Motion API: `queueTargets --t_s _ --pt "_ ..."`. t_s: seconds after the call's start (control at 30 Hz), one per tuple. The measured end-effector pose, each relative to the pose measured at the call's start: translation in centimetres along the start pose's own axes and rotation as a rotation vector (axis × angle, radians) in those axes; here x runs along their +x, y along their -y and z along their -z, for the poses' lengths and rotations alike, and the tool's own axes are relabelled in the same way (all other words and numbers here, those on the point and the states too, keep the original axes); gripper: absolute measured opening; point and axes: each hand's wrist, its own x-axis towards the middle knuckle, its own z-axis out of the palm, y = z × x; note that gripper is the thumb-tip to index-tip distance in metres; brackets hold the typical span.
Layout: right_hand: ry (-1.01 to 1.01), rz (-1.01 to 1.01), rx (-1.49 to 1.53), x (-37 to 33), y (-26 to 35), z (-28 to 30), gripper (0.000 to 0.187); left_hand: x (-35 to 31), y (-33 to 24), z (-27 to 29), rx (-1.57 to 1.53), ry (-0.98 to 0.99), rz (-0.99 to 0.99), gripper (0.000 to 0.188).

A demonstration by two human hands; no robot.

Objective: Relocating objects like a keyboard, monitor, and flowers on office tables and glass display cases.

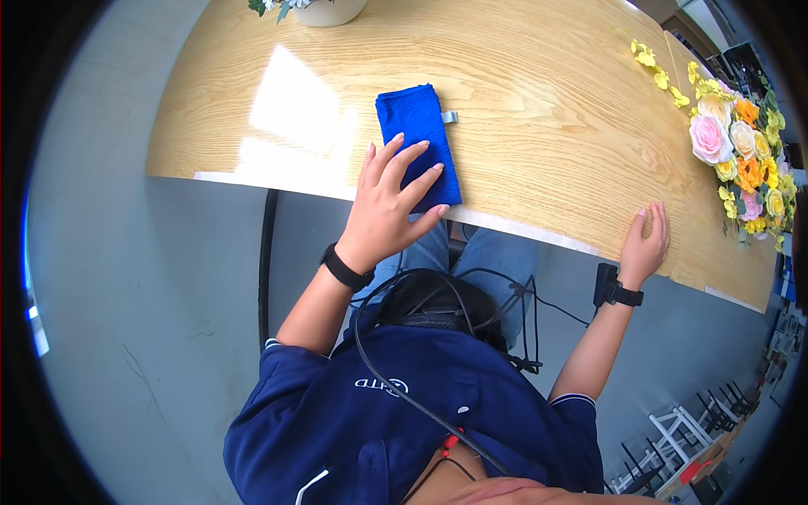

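Observation:
A blue cloth [419, 122], folded into a long narrow rectangle, lies on the wooden table near its front edge. A small pale tag sticks out from its right side. My left hand [391, 189] is open, its fingers spread over the lower left part of the cloth; whether they press on it or hover just above, I cannot tell. Far to the right, my right hand [646, 240] rests at the table's front edge with fingers stretched out and nothing visible in it. Its palm is hidden.
The light wooden table [530, 93] has a pale strip along its front edge. An artificial flower bouquet [741, 151] is at the right, and a white flowerpot [330, 10] stands at the far left. Black cables [471, 295] hang around my lap. Stacked chairs [677, 429] are at the lower right.

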Motion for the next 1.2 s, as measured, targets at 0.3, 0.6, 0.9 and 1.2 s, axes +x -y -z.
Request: queueTargets --t_s 0.3,0.6,0.9,1.2 --pt "0.008 0.002 0.000 0.1 0.1 0.0 0.026 -0.4 0.0 0.0 -0.028 0.047 0.008 0.041" --pt "0.004 0.005 -0.002 0.0 -0.1 0.0 0.026 -0.7 -0.2 0.0 -0.037 0.038 0.012 0.041" --pt "-0.003 0.007 -0.006 0.1 0.1 0.1 0.026 -0.9 -0.3 0.1 -0.041 0.032 0.010 0.040" --pt "-0.009 0.018 -0.008 0.0 0.0 0.0 0.026 -2.3 0.8 0.1 -0.041 -0.079 0.026 0.029"
